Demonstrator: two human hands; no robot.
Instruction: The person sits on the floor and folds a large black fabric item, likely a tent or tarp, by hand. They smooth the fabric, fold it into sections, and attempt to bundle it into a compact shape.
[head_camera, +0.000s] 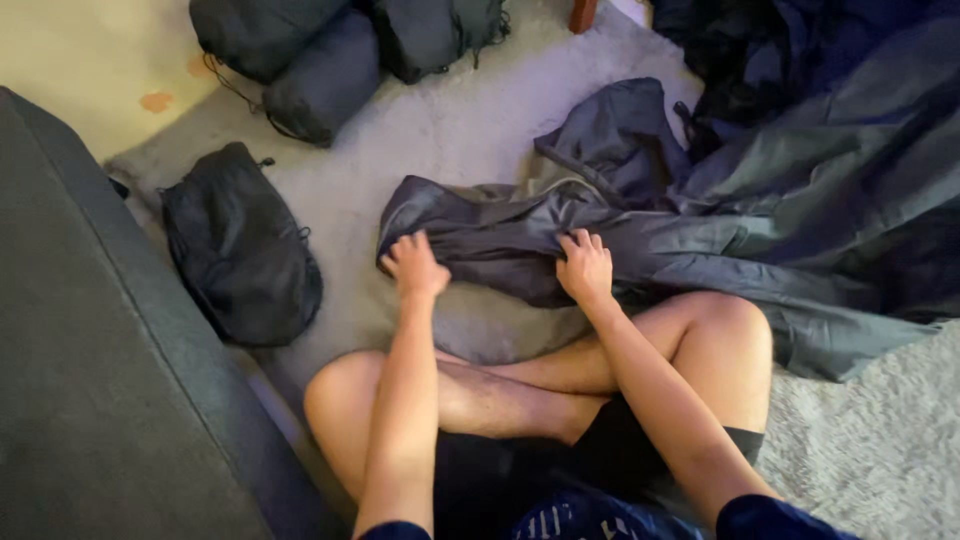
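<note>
Two hands clamped on grey sleeping bag (640, 250) at 12 o'clock from crossed legs: left hand (415, 265) fisted on bundled end, right hand (585, 268) gripping folded edge. Bulk trailing to 2 o'clock over carpet (440, 130). Black stuff sack (240, 245) at 9 o'clock. Likely mid-roll; tight, even tuck wanted next, fabric kept squeezed
</note>
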